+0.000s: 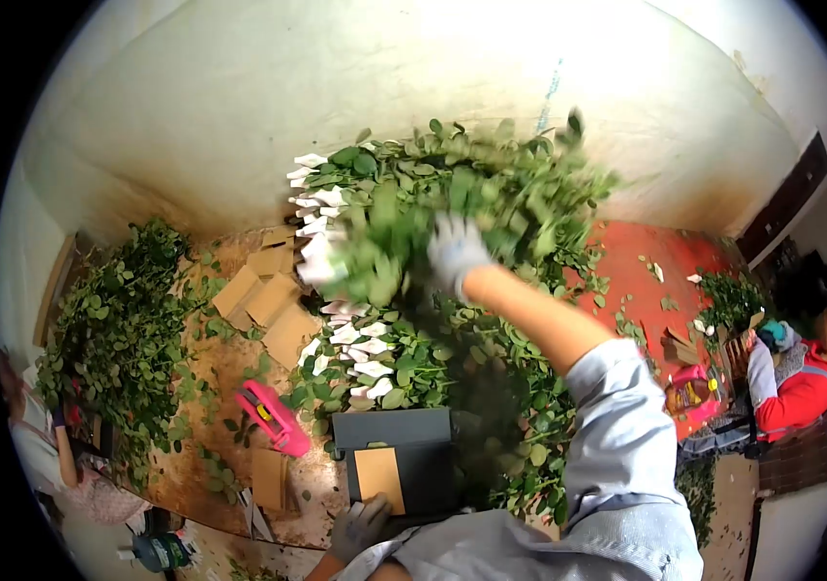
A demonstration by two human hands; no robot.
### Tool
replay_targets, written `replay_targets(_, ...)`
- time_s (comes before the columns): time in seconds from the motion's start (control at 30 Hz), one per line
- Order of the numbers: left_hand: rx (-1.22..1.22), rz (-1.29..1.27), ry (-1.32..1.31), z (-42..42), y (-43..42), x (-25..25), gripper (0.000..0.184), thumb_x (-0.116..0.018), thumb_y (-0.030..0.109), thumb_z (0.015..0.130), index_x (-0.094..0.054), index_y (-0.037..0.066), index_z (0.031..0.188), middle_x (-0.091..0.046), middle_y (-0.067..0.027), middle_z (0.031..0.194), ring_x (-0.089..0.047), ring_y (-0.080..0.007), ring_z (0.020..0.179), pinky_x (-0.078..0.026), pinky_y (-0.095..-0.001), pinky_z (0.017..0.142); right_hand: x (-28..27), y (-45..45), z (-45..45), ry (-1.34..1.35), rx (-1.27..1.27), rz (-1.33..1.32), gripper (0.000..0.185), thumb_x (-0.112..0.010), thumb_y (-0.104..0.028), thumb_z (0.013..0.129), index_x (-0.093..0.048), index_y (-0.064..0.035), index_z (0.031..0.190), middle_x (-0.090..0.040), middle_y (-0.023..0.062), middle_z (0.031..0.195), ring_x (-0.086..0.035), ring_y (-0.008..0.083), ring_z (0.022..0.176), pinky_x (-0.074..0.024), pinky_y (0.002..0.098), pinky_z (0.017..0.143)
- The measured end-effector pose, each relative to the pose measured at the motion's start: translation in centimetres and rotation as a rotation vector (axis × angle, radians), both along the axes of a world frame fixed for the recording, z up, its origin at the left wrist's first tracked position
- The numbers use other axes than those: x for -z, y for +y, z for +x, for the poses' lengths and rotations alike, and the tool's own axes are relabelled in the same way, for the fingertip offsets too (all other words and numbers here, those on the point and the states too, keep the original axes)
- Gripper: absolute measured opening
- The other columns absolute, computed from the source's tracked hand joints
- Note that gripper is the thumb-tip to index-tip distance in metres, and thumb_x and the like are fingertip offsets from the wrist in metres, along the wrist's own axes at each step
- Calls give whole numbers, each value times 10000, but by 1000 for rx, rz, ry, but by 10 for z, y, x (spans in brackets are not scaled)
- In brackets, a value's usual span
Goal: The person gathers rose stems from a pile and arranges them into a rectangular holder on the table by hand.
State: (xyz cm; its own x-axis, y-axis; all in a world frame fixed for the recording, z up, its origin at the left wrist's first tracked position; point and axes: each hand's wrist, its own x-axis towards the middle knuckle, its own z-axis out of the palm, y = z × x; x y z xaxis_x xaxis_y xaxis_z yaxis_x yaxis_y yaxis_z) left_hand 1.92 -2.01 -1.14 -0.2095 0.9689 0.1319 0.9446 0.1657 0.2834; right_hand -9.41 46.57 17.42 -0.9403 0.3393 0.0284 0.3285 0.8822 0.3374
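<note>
My right hand (pixel 457 256), in a grey glove, reaches over the far pile of leafy stems (pixel 423 160). It is closed on a leafy flower stem (pixel 375 257), blurred by motion, whose white-wrapped head points left. Leaves partly hide the fingers. At the near edge, my left hand (pixel 359 525), also gloved, closes on the lower end of a small tan cardboard piece (pixel 379 476). That cardboard lies on a black box-like stand (pixel 430 474). White-wrapped flower heads (pixel 370 349) line the left side of a nearer pile.
A pink tool (pixel 273 416), folded cardboard pieces (pixel 273 300) and scissors (pixel 255 515) lie on the table's left. More leafy stems (pixel 113 339) heap beyond them. One person works at far left; another, in red sleeves (pixel 805 392), at right beside a bottle (pixel 689 395). A wall stands behind.
</note>
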Motion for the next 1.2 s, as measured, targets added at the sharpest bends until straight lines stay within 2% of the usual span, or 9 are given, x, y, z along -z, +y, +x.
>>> replay_targets(0.13, -40, -180, 103, 0, 7, 1, 326, -605, 236, 855, -660, 140, 1162, -620, 6, 1291, -598, -201, 803, -498, -364, 666, 64, -85, 76, -192, 42, -531, 795, -723, -530, 850, -488, -56, 1444, -430, 237, 1479, -399, 409, 1399, -368, 502, 1118)
replay_targets(0.33, 7, 31, 154, -3, 9, -5, 360, -641, 188, 801, -661, 152, 1159, -634, 7, 1277, -605, -195, 813, -514, -367, 692, 101, -142, 141, 114, 91, -1027, 578, -637, -490, 912, -599, -97, 1334, -554, 215, 1349, -543, 397, 1266, -444, 464, 1057)
replay_targets(0.53, -3, -61, -16, 0, 11, -23, 429, -711, 177, 750, -646, 112, 1169, -620, -30, 1287, -628, -273, 921, -511, -441, 807, 108, -192, 181, 475, 119, -1021, 444, -659, -389, 935, -618, -78, 1249, -565, 184, 1303, -519, 374, 1261, -416, 452, 1069)
replay_targets(0.63, 2, -65, -24, 0, 7, -14, 448, -712, 165, 747, -642, 104, 1185, -613, -50, 1290, -627, -294, 958, -507, -451, 829, 99, -212, 193, 528, 109, -853, 407, -669, -336, 920, -617, -68, 1222, -563, 167, 1306, -497, 362, 1282, -402, 454, 1075)
replay_targets(0.7, 8, -30, -5, -1, 5, -11, 454, -708, 159, 747, -639, 103, 1192, -610, -61, 1291, -625, -298, 970, -507, -450, 830, 96, -219, 198, 705, 58, -475, 371, -690, -241, 905, -611, -59, 1218, -559, 165, 1289, -512, 358, 1254, -410, 456, 1067)
replay_targets(0.8, 31, -1, -35, -3, 6, -13, 467, -709, 163, 743, -633, 96, 1199, -607, -80, 1287, -617, -302, 1000, -503, -458, 843, 85, -238, 201, 816, 9, -483, 346, -683, -200, 896, -610, -59, 1204, -571, 155, 1259, -521, 355, 1227, -415, 451, 1053)
replay_targets(0.93, 72, -28, -49, -10, 4, -4, 445, -718, 185, 727, -638, 80, 1152, -605, -85, 1272, -608, -300, 1024, -493, -468, 849, 91, -283, 200, 652, -132, -694, 281, -639, -190, 904, -625, -93, 1167, -620, 130, 1126, -594, 324, 1048, -490, 449, 881)
replay_targets(1.0, 80, -240, 13, -14, 5, 3, 386, -732, 203, 718, -641, 75, 1070, -599, -95, 1249, -613, -296, 1010, -491, -464, 830, 116, -300, 198, 417, -153, -779, 299, -648, -193, 895, -638, -103, 1180, -622, 129, 1145, -599, 333, 1092, -512, 445, 906)
replay_targets(1.2, 129, 54, 13, -15, 7, 3, 391, -732, 301, 750, -655, 91, 1072, -604, -118, 1243, -612, -282, 945, -496, -442, 749, 141, -305, 202, 201, -17, -829, 304, -618, -246, 942, -656, -108, 1211, -622, 129, 1263, -601, 334, 1153, -536, 448, 921)
